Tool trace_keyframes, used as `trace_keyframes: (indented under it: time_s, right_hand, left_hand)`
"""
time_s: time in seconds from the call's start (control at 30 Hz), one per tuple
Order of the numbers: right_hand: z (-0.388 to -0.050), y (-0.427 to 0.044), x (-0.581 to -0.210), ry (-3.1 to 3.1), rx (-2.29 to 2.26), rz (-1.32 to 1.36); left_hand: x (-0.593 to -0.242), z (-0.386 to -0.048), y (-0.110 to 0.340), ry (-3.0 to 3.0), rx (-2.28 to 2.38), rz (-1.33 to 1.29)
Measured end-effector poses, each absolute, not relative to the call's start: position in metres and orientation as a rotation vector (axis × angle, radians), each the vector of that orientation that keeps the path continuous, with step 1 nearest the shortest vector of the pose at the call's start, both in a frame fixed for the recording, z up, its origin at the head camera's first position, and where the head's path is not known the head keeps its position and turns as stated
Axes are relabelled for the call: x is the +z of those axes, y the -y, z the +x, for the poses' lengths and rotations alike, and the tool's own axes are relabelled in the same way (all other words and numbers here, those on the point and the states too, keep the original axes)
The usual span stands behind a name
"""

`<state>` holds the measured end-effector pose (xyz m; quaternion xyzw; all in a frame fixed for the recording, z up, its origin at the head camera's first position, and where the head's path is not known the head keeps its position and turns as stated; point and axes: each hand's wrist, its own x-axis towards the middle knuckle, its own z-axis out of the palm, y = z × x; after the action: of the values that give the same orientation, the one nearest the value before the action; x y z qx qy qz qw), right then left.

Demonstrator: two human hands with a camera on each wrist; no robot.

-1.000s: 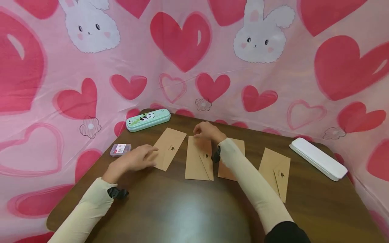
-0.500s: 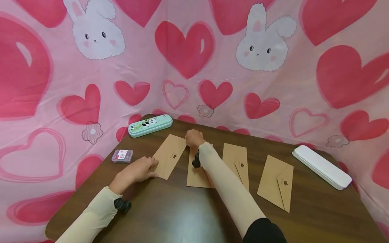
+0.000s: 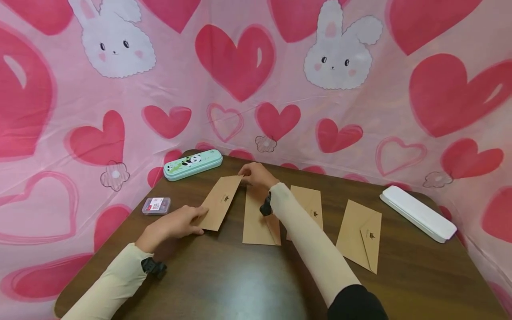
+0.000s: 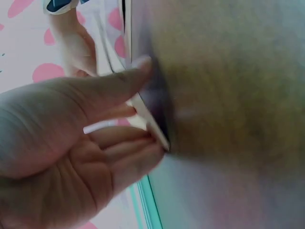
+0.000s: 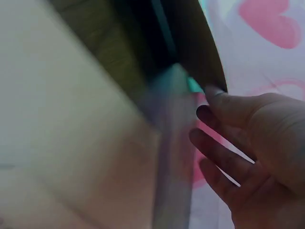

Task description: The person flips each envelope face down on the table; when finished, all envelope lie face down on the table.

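In the head view, the leftmost brown paper envelope with a small dark crown print is tilted, its right side raised off the table. My right hand pinches its far right corner; in the right wrist view the thumb and index finger meet at the corner while the other fingers stay apart. At the near left edge, my left hand holds the same envelope, thumb on one side and fingers on the other in the left wrist view. A second envelope lies flat below my right wrist.
Two more envelopes, one partly behind my right forearm and another, lie farther right. A white case sits at the right, a mint panda pencil case at the back left. Near my left hand is a small clear box.
My right hand has moved left from above the second envelope to the leftmost one and taken its far corner. That envelope has risen off the table. My left hand has closed on its near edge.
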<state>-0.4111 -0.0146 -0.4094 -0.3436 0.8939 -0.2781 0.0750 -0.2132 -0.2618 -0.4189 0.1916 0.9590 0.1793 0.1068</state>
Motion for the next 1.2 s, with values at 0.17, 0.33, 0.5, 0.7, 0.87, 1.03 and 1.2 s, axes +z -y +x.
trace_keyframes:
  time_s: [0.17,0.33,0.5,0.7,0.87,1.03,1.2]
  right_hand:
    - [-0.415,0.022,-0.394,-2.520,-1.123,-1.083]
    - [-0.413,0.034,-0.389,-2.399,-1.237,-1.091]
    - [-0.407,0.040,-0.391,-2.423,-1.220,-1.070]
    - [-0.403,0.044,-0.392,-2.438,-1.318,-0.987]
    - [-0.400,0.050,-0.393,-2.455,-1.286,-0.988]
    - [-0.399,0.048,-0.391,-2.433,-1.283,-0.973]
    - [-0.412,0.037,-0.393,-2.378,-1.198,-1.016]
  left_hand:
    - [-0.416,-0.220,0.262,-2.697,0.796,0.636]
    - [-0.419,-0.222,0.258,-2.547,1.002,0.691]
    - [-0.421,-0.221,0.257,-2.570,0.985,0.677]
    - [-0.398,-0.216,0.255,-2.814,0.892,0.607]
    - [-0.375,-0.212,0.250,-2.915,0.861,0.752]
    - [-0.368,-0.216,0.249,-2.846,0.812,0.834]
    - [-0.368,-0.220,0.248,-2.838,0.781,0.903]
